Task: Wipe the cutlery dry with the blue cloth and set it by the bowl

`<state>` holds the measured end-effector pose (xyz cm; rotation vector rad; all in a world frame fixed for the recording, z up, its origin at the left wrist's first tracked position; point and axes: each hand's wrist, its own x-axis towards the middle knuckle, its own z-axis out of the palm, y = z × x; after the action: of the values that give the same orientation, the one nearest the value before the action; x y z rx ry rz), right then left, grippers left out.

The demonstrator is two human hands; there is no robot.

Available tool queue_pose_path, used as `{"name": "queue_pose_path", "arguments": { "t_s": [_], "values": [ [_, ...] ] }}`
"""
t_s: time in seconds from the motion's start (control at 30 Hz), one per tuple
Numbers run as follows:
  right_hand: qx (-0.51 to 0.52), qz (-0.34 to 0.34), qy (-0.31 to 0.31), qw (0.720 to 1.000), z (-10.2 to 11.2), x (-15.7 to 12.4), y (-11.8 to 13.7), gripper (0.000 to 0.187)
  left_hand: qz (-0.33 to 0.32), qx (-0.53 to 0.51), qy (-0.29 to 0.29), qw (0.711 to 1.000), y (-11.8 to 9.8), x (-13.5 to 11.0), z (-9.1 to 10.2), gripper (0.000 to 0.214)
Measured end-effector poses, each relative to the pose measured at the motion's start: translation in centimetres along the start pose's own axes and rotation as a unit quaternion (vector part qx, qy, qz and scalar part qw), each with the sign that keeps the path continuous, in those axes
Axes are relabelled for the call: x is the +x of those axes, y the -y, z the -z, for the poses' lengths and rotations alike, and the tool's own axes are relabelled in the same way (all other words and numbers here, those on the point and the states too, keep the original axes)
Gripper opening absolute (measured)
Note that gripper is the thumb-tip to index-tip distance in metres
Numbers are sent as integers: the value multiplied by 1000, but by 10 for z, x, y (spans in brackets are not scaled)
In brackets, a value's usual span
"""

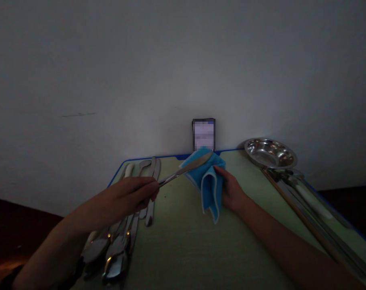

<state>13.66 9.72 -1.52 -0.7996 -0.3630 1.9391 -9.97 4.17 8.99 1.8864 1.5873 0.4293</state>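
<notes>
My left hand [137,191] is closed around the handle of a metal table knife [190,166], whose blade points up and to the right. A blue cloth [212,185] with pale edging hangs from my right hand [229,189], which is closed on it. The blade lies in front of the cloth's upper part; whether it touches the cloth I cannot tell. Both hands are above the pale green table [183,249]. Below and behind my left hand lie several spoons [95,249] and other metal cutlery, partly hidden by my forearm.
A shiny metal bowl [270,154] stands at the back right. Long utensils and chopsticks [300,219] lie along the right edge, one with a white handle [314,201]. A phone [204,135] with a blurred screen leans against the wall [140,80] behind the table.
</notes>
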Motion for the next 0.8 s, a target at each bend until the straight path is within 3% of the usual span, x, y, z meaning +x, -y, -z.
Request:
{"name": "queue_pose_path", "arguments": {
  "t_s": [0.13, 0.4, 0.67, 0.8],
  "values": [
    [-67, 52, 38, 996, -2, -1, -15, 18, -7, -25, 69, 997, -3, 10, -23, 34],
    [-57, 71, 10, 996, 1, 3, -11, 18, -58, -41, 29, 997, -8, 19, -105, 32],
    [-89, 86, -10, 992, 1, 6, -12, 19, -29, -26, 8, 999, -5, 16, -120, 32],
    [-86, 107, -59, 989, 0, 10, -13, 20, -23, 16, 10, 1000, -5, 18, -122, 31]
  ]
}}
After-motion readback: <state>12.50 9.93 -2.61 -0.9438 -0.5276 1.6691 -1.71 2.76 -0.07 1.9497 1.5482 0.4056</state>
